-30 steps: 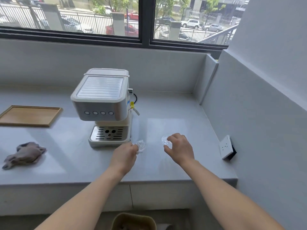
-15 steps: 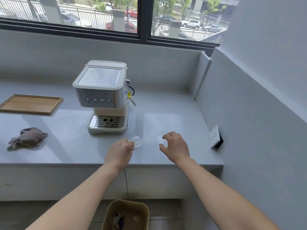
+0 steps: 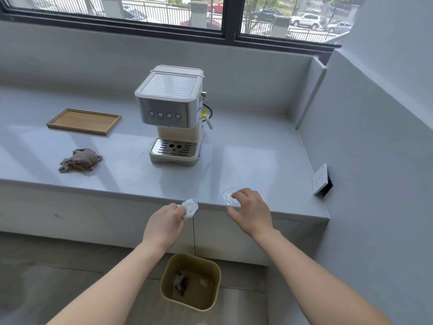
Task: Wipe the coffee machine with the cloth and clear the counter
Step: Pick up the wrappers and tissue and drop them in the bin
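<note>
The coffee machine (image 3: 172, 114) stands upright on the grey counter (image 3: 253, 151), well beyond both hands and slightly to the left of the left hand (image 3: 164, 225). Its drip tray faces the person, and a thin wand with a yellow tag hangs at its right side. The cloth (image 3: 80, 159) lies crumpled on the counter, far to the left of the left hand and apart from the machine. Farther back on that side sits a shallow wooden tray (image 3: 84, 120). The left hand is closed around a crumpled white wad (image 3: 190, 207), pinched at the fingertips, with most of the wad sticking out beyond the fingers right at the counter's front edge. The right hand (image 3: 251, 211) is curled around a crumpled clear wrapper (image 3: 230, 198), thumb below and fingers above, also at the front edge of the counter; whether the wrapper rests on the surface or is lifted off it cannot be told. The two hands are near each other but apart. Below and between them, on the floor against the cabinet front, stands an open tan bin (image 3: 191, 281) with a few scraps inside. To the right of the right hand, a white socket plate (image 3: 319, 179) hangs loose from the side wall.
</note>
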Demonstrator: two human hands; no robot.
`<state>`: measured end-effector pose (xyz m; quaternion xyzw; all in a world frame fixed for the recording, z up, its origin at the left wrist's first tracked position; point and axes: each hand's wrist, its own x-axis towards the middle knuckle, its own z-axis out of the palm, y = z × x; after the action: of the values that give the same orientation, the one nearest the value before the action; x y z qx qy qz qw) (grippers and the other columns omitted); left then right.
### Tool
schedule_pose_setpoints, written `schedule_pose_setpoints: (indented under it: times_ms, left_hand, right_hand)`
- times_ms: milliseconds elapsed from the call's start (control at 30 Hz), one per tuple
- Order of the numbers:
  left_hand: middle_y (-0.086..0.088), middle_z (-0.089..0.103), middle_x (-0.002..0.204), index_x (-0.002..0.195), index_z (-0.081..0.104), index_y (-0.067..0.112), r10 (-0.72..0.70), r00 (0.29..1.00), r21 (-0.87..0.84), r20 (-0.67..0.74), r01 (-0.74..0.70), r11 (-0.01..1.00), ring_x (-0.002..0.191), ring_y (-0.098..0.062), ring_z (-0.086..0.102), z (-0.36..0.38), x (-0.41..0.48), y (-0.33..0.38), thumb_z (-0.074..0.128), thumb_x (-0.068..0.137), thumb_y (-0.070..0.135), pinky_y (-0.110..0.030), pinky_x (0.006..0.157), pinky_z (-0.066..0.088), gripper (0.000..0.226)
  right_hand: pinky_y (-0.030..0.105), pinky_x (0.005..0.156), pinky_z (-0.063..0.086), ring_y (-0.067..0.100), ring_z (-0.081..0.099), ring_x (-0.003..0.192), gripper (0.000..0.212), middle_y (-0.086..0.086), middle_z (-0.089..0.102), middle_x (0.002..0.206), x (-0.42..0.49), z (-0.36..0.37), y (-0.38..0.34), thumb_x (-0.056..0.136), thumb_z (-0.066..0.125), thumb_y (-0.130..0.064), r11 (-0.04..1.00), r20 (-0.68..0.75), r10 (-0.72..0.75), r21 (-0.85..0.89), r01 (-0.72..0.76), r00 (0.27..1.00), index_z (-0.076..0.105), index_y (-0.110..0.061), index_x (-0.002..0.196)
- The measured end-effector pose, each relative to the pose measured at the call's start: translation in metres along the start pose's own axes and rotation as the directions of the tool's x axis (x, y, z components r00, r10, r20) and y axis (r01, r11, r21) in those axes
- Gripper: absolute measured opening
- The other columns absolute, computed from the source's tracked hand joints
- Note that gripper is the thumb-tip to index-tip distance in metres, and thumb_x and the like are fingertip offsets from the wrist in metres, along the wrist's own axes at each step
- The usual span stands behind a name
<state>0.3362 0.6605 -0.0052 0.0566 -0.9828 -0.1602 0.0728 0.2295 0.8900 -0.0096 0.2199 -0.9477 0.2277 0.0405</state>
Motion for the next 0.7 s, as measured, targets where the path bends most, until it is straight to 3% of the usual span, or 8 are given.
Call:
schedule_pose_setpoints:
  times_ms: [200,500,700]
  left_hand:
    - [0.004,0.049,0.071,0.079,0.061,0.015,-0.057,0.992,-0.010,0.117,0.058,0.998,0.067,-0.020,0.048,0.031,-0.039,-0.043,0.053,0.091,0.016,-0.032,0.054,0.035,0.014]
    - [-0.002,0.058,0.084,0.090,0.064,0.014,-0.184,0.938,0.031,0.295,0.183,0.983,0.080,-0.024,0.055,0.099,-0.075,-0.099,0.045,0.090,0.008,-0.037,0.066,0.047,0.020]
    - [-0.004,0.061,0.087,0.095,0.066,0.012,-0.192,0.907,0.081,0.375,0.174,0.981,0.082,-0.025,0.058,0.164,-0.078,-0.126,0.047,0.091,0.010,-0.039,0.069,0.050,0.020]
  right_hand:
    - [0.032,0.074,0.055,0.018,0.058,0.108,0.028,-0.004,0.067,0.115,-0.044,0.047,-0.039,0.084,0.068,-0.034,0.997,0.012,-0.065,0.048,0.064,0.998,0.070,-0.022,0.109]
    - [0.032,0.084,0.052,0.015,0.053,0.112,0.036,-0.009,0.061,0.120,-0.086,0.142,-0.038,0.085,0.062,-0.041,0.992,0.256,0.108,0.030,-0.119,0.961,0.066,-0.026,0.118]
    - [0.032,0.088,0.051,0.016,0.053,0.112,0.040,-0.009,0.062,0.119,-0.103,0.218,-0.007,0.086,0.060,-0.044,0.980,0.370,0.186,-0.005,-0.199,0.910,0.064,-0.027,0.122]
